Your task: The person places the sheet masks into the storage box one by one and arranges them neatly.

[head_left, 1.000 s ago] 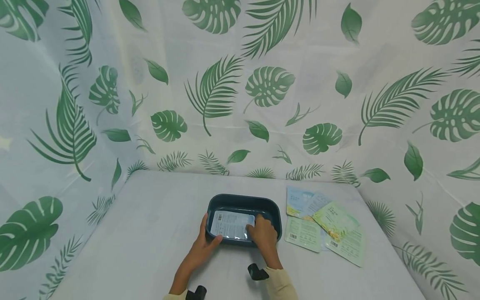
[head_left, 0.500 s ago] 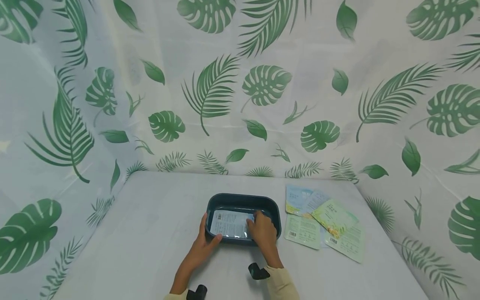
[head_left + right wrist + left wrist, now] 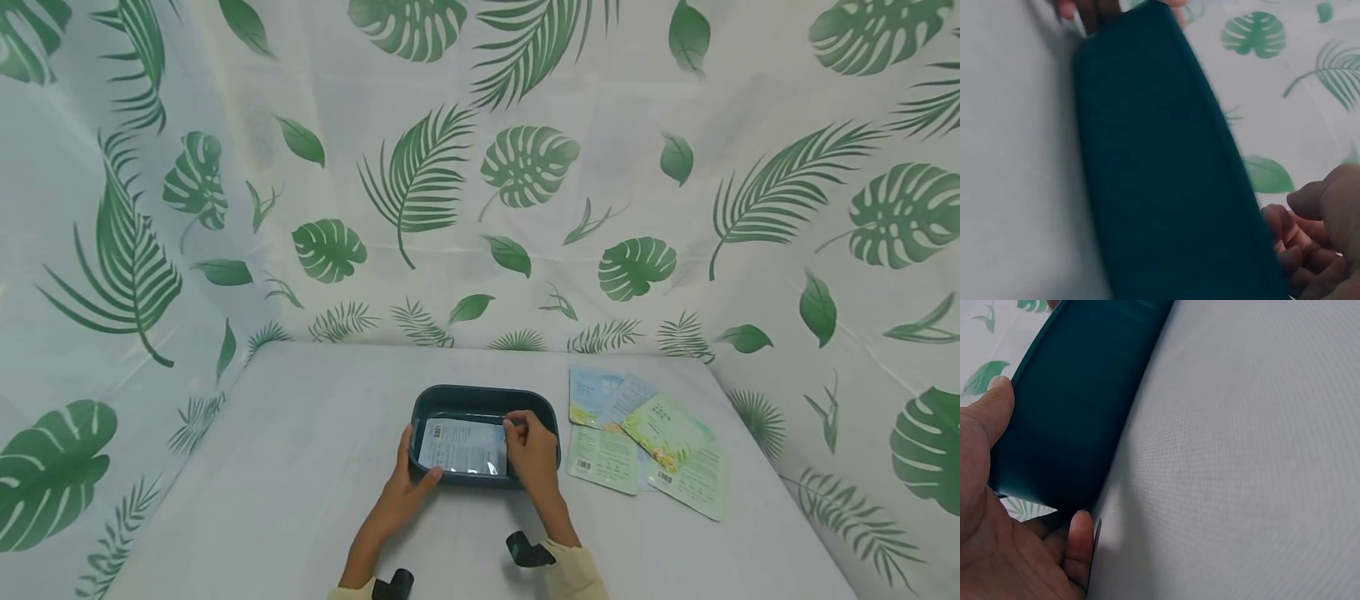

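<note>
A dark teal rectangular basin (image 3: 483,397) stands on the white table, with a flat pale-blue sachet (image 3: 463,447) lying inside, its printed back and barcode upward. My left hand (image 3: 405,492) grips the basin's left end, thumb over the near rim and fingers round the side. In the left wrist view, that hand's thumb (image 3: 999,403) presses the rim while other fingers sit low by the base. My right hand (image 3: 534,450) is over the basin's right end, fingertips close by the sachet's upper right corner. The right wrist view shows its fingers loosely curled, nothing visible between them.
To the basin's right, several blue and green sachets overlap in a loose spread, a bright green sachet (image 3: 667,429) on top. Leaf-patterned cloth (image 3: 525,275) walls in the table at the back and sides. A dark wrist camera (image 3: 528,550) sits at my right sleeve.
My right hand has shifted slightly right and its thumb has moved up and off the sachet's right part, uncovering that edge. The left hand keeps its grip; the sachet lies as before.
</note>
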`<state>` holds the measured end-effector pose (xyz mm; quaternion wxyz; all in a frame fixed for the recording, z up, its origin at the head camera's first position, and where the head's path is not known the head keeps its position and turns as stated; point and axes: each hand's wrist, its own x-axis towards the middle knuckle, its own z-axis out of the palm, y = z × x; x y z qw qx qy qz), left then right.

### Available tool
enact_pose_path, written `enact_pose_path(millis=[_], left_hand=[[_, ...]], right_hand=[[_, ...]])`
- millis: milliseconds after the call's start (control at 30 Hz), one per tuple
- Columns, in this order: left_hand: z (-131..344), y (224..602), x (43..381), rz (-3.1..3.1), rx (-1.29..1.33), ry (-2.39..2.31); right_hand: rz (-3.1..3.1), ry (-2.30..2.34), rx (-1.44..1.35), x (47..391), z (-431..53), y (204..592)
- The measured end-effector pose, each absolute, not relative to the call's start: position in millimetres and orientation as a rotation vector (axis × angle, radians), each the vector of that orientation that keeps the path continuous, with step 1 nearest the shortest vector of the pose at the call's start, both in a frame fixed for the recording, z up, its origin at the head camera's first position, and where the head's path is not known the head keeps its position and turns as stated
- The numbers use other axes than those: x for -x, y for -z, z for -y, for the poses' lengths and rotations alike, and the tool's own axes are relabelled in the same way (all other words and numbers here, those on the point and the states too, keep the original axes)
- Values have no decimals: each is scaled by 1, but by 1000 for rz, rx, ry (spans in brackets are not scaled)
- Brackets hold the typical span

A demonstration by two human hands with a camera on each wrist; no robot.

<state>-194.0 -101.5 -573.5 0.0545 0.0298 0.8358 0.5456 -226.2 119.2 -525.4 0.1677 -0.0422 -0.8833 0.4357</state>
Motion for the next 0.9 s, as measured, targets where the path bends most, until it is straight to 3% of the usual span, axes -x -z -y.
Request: enact_pose_path(millis=[333,900], left_hand=[[101,572,193,-2527,-85,-1671],[98,568,190,-2544,-77,-1655]], right_hand=[[2342,-1277,176,210,-175,511],[2517,-862,698,160,-297,536]])
